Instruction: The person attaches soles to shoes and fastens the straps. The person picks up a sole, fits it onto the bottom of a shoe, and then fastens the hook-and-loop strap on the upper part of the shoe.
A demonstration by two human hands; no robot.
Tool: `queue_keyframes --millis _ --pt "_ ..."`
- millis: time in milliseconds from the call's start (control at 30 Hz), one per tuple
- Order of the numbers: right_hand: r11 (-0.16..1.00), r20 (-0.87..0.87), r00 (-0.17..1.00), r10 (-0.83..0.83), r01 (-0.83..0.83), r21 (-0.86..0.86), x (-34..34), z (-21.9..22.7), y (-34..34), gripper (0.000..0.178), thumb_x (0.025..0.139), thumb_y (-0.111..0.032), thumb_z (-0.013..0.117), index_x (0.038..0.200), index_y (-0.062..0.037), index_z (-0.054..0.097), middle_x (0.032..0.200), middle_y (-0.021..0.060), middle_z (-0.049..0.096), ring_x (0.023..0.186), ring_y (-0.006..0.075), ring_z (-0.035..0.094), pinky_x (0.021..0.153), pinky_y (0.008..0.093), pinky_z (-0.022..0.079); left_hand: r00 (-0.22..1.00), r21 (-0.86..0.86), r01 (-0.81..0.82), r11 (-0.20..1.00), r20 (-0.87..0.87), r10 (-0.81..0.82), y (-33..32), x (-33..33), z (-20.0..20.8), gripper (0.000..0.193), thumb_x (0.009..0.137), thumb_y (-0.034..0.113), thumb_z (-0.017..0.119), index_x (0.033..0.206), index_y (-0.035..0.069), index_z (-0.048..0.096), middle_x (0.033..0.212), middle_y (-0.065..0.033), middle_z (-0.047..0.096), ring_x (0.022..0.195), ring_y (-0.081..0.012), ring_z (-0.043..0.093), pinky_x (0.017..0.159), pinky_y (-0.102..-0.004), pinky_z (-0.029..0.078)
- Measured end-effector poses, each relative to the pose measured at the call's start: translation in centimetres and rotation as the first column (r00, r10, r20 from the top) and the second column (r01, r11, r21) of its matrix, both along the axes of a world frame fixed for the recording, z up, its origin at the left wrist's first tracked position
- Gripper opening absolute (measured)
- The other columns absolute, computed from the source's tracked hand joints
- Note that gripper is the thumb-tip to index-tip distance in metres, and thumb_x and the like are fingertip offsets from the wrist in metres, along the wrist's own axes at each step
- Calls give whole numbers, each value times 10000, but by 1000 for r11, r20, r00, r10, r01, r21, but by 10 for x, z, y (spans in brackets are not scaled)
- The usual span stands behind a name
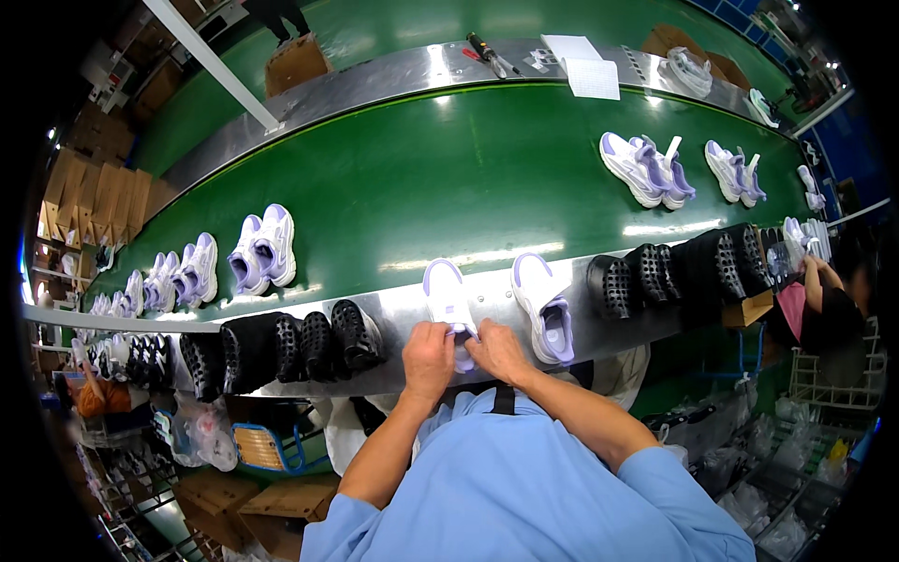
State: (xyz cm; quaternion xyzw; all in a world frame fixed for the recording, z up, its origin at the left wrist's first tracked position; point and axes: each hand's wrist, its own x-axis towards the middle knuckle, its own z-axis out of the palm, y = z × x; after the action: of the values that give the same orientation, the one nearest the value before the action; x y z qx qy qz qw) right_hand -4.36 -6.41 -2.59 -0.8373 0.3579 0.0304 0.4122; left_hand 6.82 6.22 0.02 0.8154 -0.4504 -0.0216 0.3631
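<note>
A white and lavender sneaker (444,286) lies on the metal edge of the bench in front of me, its toe pointing away. My left hand (429,362) pinches the left side of its opening near the tongue. On the other side, my right hand (500,353) is closed with its fingertips at the same opening. Between them my fingers hide part of the collar and heel. Just to the right lies a second sneaker (534,281) like it, untouched, with a white strap standing out from its side.
Black studded shoe-shaped pieces (354,335) stand along the metal edge on both sides. Beyond runs a green belt (412,178) carrying several pairs of sneakers (265,248). A screwdriver (487,51) and white papers (590,75) lie on the far ledge. Another person's arm (813,286) shows at far right.
</note>
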Motion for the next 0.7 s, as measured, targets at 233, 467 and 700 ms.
queue_keyframes --millis 233,467,700 --pt "977 87 996 -20 1 213 -3 -12 -3 369 921 -293 677 932 74 648 850 285 704 814 425 707 762 491 554 985 -21 -127 992 -121 124 -6 -6 -1 161 856 9 732 1003 4 667 898 -169 643 770 -365 644 716 -455 529" --pt "902 148 951 -272 305 -306 -106 64 -39 306 905 -241 728 1090 -16 634 988 189 657 998 368 642 853 461 519 958 7 22 1000 -285 -19 -13 -35 45 247 905 61 717 1126 -13 636 924 -206 667 822 -393 667 764 -506 537" --pt "545 -169 740 -651 611 574 -85 9 -36 492 899 -176 773 1263 49 530 1023 212 684 773 272 725 690 402 596 959 73 57 996 -283 -35 -92 -66 -22 175 902 140 731 1021 19 688 965 -180 674 945 -389 674 791 -502 544"
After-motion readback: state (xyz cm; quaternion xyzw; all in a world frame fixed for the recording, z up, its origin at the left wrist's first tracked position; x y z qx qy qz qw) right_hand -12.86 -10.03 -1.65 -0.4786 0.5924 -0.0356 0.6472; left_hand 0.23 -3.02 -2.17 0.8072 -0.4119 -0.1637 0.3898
